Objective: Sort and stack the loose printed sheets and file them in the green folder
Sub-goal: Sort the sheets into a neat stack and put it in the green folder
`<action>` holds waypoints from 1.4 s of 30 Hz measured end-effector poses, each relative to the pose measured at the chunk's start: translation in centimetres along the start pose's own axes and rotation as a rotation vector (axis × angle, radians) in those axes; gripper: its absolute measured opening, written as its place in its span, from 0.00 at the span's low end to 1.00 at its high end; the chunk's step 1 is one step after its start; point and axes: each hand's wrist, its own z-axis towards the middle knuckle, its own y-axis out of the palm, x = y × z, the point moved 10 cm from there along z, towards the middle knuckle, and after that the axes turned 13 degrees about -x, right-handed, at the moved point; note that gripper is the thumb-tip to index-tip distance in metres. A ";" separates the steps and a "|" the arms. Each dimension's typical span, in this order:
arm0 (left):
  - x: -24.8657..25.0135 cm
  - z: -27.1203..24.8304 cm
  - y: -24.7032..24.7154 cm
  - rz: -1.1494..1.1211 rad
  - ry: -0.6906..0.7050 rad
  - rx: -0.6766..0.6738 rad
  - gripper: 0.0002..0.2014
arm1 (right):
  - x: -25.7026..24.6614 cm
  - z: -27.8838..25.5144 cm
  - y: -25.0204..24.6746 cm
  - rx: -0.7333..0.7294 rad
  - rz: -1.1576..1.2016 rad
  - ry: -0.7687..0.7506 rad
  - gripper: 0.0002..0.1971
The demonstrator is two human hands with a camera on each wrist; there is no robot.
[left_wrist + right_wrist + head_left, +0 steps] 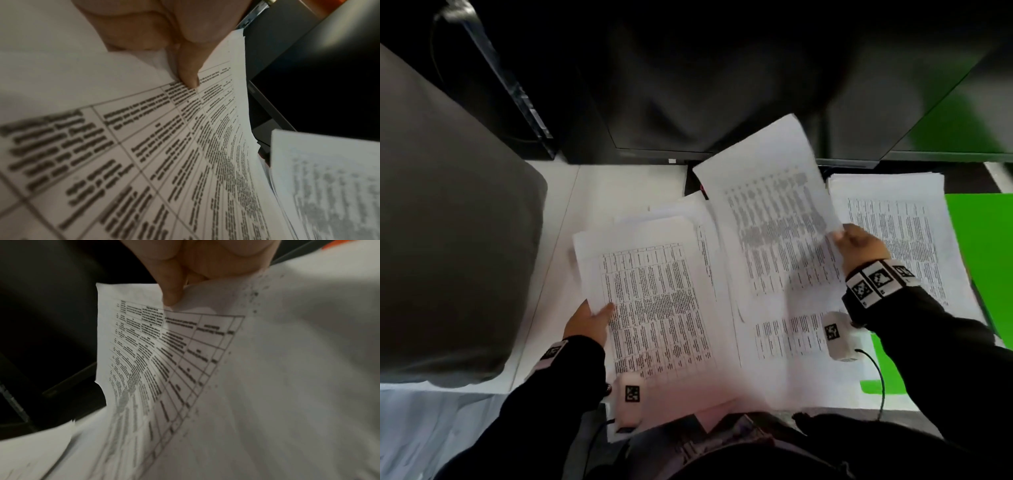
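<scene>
Printed sheets with tables cover the white desk. My left hand [592, 318] grips the left edge of a stack of sheets [654, 301], thumb [188, 71] on top of the page [144, 146]. My right hand [856, 241] pinches the right edge of one lifted sheet [774, 212], tilted and blurred above the middle papers; the wrist view shows the thumb [172, 293] on that sheet [164, 353]. A neater pile [893, 236] lies to the right on the open green folder [983, 246].
Dark monitors [688, 102] stand along the back of the desk. A grey padded object [448, 240] fills the left side. The desk's front edge [893, 414] is near my body; a cable [880, 387] runs from my right wrist.
</scene>
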 end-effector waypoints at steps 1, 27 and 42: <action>0.3 -0.2 0.0 0.023 -0.002 0.003 0.19 | -0.4 -0.2 -0.7 0.023 0.009 -0.022 0.09; 6.9 -1.1 1.5 -0.289 0.147 0.059 0.27 | -3.1 -1.9 10.5 -0.353 -0.078 0.071 0.16; 9.3 -1.6 4.3 -0.256 0.196 -0.077 0.24 | -1.5 -1.4 13.8 -0.488 -0.050 0.050 0.09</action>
